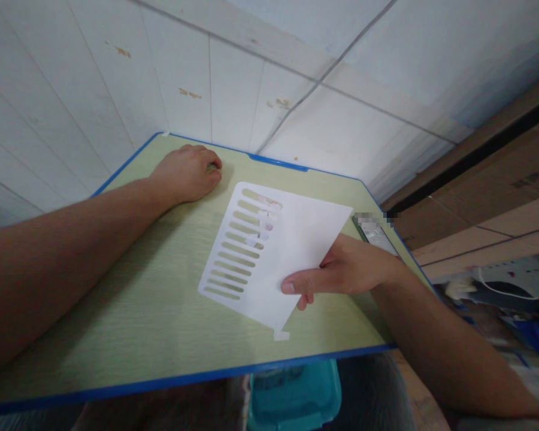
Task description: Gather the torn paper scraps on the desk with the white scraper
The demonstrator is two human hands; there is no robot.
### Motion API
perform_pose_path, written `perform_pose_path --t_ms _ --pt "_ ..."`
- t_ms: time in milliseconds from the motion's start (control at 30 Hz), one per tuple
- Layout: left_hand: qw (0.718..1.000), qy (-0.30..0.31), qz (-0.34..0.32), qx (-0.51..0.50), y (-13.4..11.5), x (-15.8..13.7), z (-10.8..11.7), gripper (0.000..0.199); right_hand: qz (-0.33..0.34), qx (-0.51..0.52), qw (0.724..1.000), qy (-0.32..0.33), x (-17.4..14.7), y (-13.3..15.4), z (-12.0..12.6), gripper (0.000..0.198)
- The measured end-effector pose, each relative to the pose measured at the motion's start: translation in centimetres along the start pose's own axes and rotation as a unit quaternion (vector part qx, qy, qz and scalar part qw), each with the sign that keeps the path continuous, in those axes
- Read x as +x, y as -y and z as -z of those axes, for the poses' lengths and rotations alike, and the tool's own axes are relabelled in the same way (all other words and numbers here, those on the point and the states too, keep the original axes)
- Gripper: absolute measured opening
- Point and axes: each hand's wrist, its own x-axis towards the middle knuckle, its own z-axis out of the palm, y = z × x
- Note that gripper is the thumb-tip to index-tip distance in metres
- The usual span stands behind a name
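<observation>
My right hand [341, 269] grips a white sheet [291, 251], thumb on top and fingers beneath its right edge. A row of long rounded slots runs down the sheet's left side. Through the upper slots show small printed picture pieces [269, 216]; the lower ones show green tabletop. The sheet is tilted over the table [153, 311]; its exact height I cannot tell. My left hand [186, 173] rests at the table's far left with its fingers curled. Its palm is hidden, so I cannot tell whether anything is in it.
A phone-like flat object [377, 234] lies by the table's right edge. A small white piece [281, 336] shows near the front. Below the table is a turquoise plastic box [296, 398]. Behind stands a white wall [233, 96] with a hanging cable; cardboard boxes [485, 179] are at right.
</observation>
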Motion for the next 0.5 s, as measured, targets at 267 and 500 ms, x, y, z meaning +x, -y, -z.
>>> perform_pose_path --t_ms 267,500 --pt "1.000 0.004 0.001 0.017 -0.88 -0.40 0.54 0.057 -0.027 -0.008 0.997 0.077 0.12 -0.09 0.06 0.029" --pt "1.000 -0.004 0.002 0.000 0.03 0.02 -0.13 0.056 -0.033 0.002 0.991 0.127 -0.13 0.10 -0.01 0.027"
